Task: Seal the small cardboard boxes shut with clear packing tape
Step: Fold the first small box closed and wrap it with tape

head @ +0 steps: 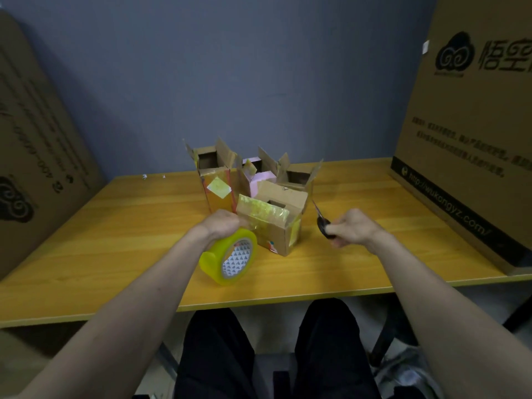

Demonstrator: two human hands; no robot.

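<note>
The left hand (223,223) curls its fingers over the top of a yellowish translucent roll of packing tape (230,256), which stands tilted on edge on the yellow wooden table (115,240). A drawn length of tape appears to run from the roll up onto the nearest small brown cardboard box (276,226), just beside the hand, though blur hides the strip's exact edge. The right hand (352,228) closes around the black handles of a pair of scissors (322,220), blades pointing up and away, near the box's right side but apart from it.

Behind the nearest box stand three more small boxes with flaps up: a tall taped brown box (216,180), a pink-lined box (256,177) and an open brown box (298,175). Large printed cartons (475,125) flank the table.

The step in hand seems to be cutting the tape. It would go best with the strip kept taut by the roll, the blades closing square across it close to the box, then the loose end pressed flat.
</note>
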